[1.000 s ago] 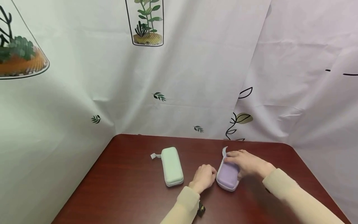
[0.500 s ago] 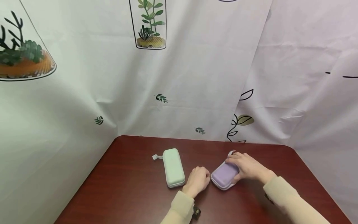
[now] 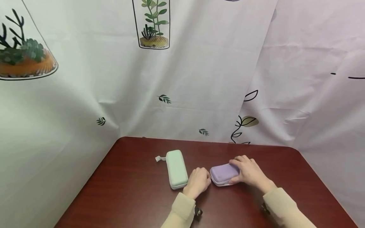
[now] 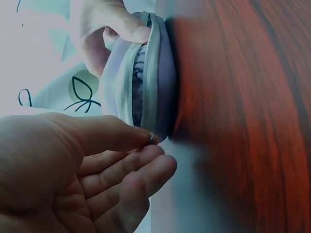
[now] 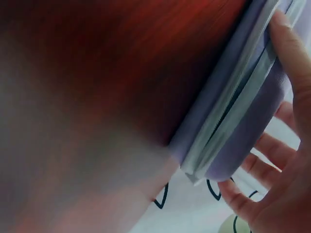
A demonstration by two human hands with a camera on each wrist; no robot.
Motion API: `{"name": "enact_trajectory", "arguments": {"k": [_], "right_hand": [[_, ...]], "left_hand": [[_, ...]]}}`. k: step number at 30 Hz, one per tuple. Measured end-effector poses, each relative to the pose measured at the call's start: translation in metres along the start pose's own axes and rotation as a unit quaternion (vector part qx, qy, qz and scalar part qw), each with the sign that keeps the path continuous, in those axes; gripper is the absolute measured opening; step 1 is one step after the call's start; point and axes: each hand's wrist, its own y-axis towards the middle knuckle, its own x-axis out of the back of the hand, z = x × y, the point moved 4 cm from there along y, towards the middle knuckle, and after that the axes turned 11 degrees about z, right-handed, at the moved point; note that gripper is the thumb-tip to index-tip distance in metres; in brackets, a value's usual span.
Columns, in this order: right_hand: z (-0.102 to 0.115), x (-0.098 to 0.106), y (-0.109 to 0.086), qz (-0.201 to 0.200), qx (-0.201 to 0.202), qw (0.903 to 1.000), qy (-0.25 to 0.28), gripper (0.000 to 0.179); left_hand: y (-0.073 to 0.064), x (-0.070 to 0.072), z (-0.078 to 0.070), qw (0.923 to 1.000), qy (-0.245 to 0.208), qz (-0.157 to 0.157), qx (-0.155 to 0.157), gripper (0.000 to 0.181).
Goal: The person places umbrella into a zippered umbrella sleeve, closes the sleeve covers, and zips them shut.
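Observation:
A purple zippered case [image 3: 224, 174] lies flat on the dark red table, its long side towards me. My right hand [image 3: 249, 171] grips its right end, thumb on the near side and fingers over the top; in the right wrist view the thumb [image 5: 286, 43] presses by the zipper. At the case's left end, my left hand [image 3: 198, 182] pinches the small zipper pull [image 4: 151, 139] between thumb and forefinger. The left wrist view shows the zipper parted along the near side, with gathered lining [image 4: 139, 65] in the gap.
A mint green case [image 3: 176, 169] with a short strap [image 3: 160, 158] lies left of my left hand. The wooden table [image 3: 128, 196] ends at a white printed curtain [image 3: 182, 117] behind and at both sides.
The purple case has turned from nearly lengthwise to nearly crosswise, its near end swinging left. My left hand has moved left with that end, while the right hand has kept hold. The green case stays put.

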Motion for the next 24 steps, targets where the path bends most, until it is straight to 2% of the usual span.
{"name": "enact_trajectory", "arguments": {"k": [10, 15, 19, 24], "right_hand": [[0.013, 0.000, 0.005, -0.007, -0.102, 0.9943, 0.030, 0.084], [0.020, 0.000, 0.000, -0.021, -0.146, 0.9882, 0.042, 0.081], [0.026, 0.000, -0.002, -0.030, -0.170, 0.9844, 0.035, 0.080], [0.032, -0.001, -0.001, -0.008, -0.187, 0.9815, 0.040, 0.082]], "left_hand": [[0.001, 0.004, 0.003, 0.9997, 0.008, -0.020, 0.013, 0.027], [0.002, 0.001, -0.004, 0.9999, 0.004, -0.005, 0.015, 0.023], [0.001, -0.001, -0.008, 0.9999, -0.005, -0.004, 0.015, 0.024], [0.001, -0.003, -0.005, 0.9994, -0.019, -0.003, 0.028, 0.029]]}}
